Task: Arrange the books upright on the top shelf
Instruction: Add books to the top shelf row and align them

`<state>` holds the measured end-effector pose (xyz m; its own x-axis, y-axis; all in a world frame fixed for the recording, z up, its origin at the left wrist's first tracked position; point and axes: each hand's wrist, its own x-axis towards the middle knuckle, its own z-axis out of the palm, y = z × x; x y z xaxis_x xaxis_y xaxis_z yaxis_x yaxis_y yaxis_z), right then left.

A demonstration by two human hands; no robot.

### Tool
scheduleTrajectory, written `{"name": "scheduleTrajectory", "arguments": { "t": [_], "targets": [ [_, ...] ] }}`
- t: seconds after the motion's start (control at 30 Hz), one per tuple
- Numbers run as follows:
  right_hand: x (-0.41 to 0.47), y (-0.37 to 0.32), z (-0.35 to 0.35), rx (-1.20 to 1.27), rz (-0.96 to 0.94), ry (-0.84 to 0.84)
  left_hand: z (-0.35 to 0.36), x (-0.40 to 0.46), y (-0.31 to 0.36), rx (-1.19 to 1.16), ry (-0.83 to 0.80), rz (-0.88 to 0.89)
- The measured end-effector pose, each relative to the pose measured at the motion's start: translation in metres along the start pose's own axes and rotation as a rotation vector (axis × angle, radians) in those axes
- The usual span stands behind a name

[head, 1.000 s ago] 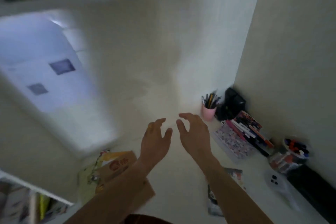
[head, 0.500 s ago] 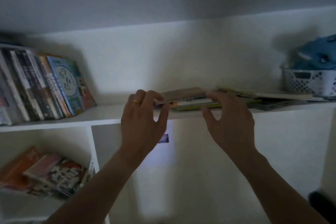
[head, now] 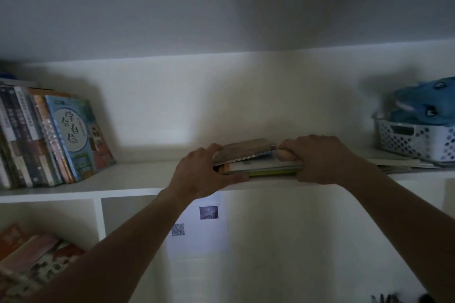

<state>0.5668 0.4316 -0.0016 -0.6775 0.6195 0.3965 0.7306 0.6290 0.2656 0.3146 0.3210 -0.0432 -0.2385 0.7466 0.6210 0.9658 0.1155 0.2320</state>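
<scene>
We stand below the top shelf with both arms raised, and the flat stack of books lies straight ahead of us at the shelf's near edge, about midway along it, its long axis running left to right. Our left hand grips the stack's left end, fingers curled over the top cover and the thumb underneath at the shelf lip; our right hand clamps the right end, fingers folded over the top. Both hands are equally near, one at each end, so we judge that the coming move is a joint lift and a turn that brings the stack onto its edge. The row of upright books leans well apart to the left, with bare shelf between it and the stack, and that gap looks to us like the place for these to go. More flat books or papers trail to the right, toward a white basket holding a blue soft toy. The light is dim.
</scene>
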Motion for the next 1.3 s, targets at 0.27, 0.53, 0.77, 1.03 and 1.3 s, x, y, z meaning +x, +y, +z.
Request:
{"name": "scheduleTrajectory", "arguments": {
  "t": [0.27,0.53,0.77,1.03,1.3],
  "targets": [
    [-0.003,0.020,0.021,-0.204,-0.122,0.282,0.012,0.025,0.028,0.340,0.050,0.132],
    [-0.016,0.037,0.047,-0.057,-0.112,0.717,0.012,0.056,0.053,0.685,0.015,0.539],
    [-0.062,0.089,0.026,0.278,0.185,0.221,0.019,0.058,0.044,0.669,0.086,0.637],
    [-0.063,0.096,0.027,0.395,0.176,0.182,0.033,0.059,0.035,0.601,0.289,0.721],
    [-0.034,0.076,0.013,0.738,0.405,0.980,0.027,0.049,0.036,0.419,0.224,0.469]
  ]
}}
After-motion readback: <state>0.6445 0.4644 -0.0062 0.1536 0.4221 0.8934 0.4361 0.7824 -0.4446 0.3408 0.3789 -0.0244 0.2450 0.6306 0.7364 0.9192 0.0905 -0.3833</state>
